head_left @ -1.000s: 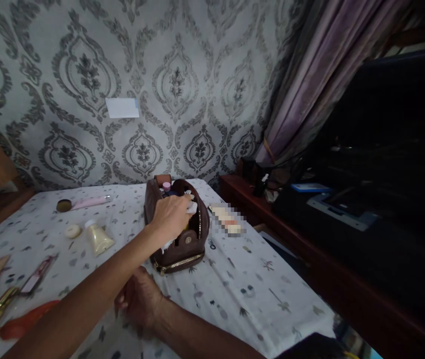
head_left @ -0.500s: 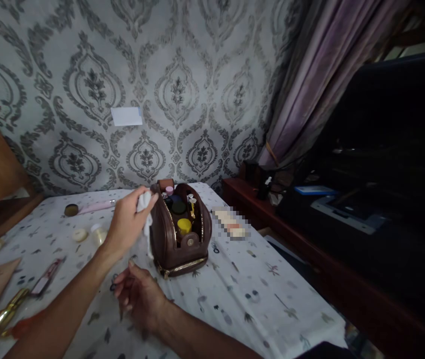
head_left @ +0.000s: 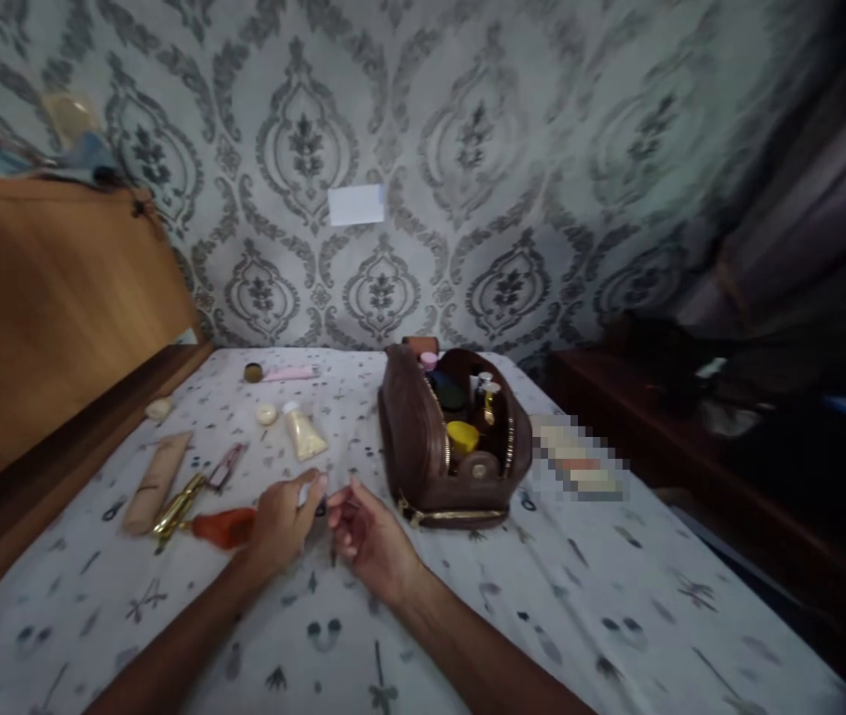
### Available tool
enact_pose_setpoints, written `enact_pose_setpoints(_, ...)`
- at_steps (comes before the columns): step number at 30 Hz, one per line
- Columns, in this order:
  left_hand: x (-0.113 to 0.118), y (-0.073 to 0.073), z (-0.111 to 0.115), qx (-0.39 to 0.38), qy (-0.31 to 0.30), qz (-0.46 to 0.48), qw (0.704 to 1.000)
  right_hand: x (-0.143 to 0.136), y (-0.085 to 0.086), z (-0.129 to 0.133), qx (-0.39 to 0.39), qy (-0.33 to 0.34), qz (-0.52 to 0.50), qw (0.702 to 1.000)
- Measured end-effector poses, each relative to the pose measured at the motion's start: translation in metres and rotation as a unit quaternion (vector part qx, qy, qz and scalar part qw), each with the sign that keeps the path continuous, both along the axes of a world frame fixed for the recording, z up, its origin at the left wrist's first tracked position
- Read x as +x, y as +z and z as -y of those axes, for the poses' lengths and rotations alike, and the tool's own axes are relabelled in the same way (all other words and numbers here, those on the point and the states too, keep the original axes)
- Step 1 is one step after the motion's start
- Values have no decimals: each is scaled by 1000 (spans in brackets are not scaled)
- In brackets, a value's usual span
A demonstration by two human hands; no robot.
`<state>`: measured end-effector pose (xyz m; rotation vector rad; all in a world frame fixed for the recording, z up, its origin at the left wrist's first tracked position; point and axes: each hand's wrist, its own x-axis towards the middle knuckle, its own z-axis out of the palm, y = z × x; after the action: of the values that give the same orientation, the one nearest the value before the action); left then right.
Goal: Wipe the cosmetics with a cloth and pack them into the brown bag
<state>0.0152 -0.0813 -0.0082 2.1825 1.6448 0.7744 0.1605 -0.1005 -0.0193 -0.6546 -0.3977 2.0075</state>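
White printed cloth (head_left: 423, 636) lies beneath two bare hands. The left hand (head_left: 281, 521) has its thumb and fingers drawn together; a small pale patch shows between them, and whether it is something gripped cannot be told. The right hand (head_left: 374, 546), palm turned inward, is loosely curled and holds nothing visible; its fingertips face those of the left hand across a narrow gap.

Just beside the left hand is an orange-red object (head_left: 221, 528), its near end meeting the hand's outline; contact cannot be determined. Next outward are a gold tube (head_left: 179, 506), a small pink-and-clear tube (head_left: 227, 467) and a flat beige tube (head_left: 157, 482). Beyond the fingertips lies a cream tube (head_left: 306, 435) with a white cap, near a round cream item (head_left: 266, 413); farther back is a slim pink item (head_left: 290, 373) with a dark round end.

To the right of the hands, apart from them, a brown bag (head_left: 415, 452) stands upright and unzipped. Within it are a yellow round item (head_left: 462, 437), a pink cap (head_left: 429, 360) and silver and gold pieces. A pixelated object (head_left: 579, 459) lies to its right.

At the periphery: a wooden panel (head_left: 58, 268) at left, and patterned wallpaper (head_left: 483, 248) bearing a white card (head_left: 355, 205).
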Motion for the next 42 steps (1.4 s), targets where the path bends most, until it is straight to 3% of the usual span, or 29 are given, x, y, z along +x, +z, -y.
enact_pose_setpoints(4, 3, -9, 4, -36, -36, -100, 994, 1, -1, -1, 2, 3, -5, 1000)
enact_pose_setpoints(13, 0, 0, 7, -46, -22, -170, 984, 0, -3, -1, 11, -6, 4, 1000)
enact_pose_setpoints(19, -18, 21, 12, -22, -5, -212, 977, 0, -4, 0, 0, -5, 5, 1000)
enact_pose_setpoints(25, -62, 41, 30, 4, 71, -289, 955, 0, -4, 0, 4, -4, 6, 1000)
enact_pose_setpoints(30, -94, 25, 45, 30, 9, -259, 966, -1, -3, 1, 0, 0, -3, 1000)
enact_pose_setpoints(34, -103, 7, 40, 67, 2, -232, 970, -2, -2, 2, -19, 0, -2, 1000)
enact_pose_setpoints(37, -103, 1, 27, 55, 20, -221, 973, -2, -2, 2, -32, -5, 4, 999)
enact_pose_setpoints(42, -106, 4, 3, 6, 85, -197, 977, -2, -1, 2, -38, -10, 0, 999)
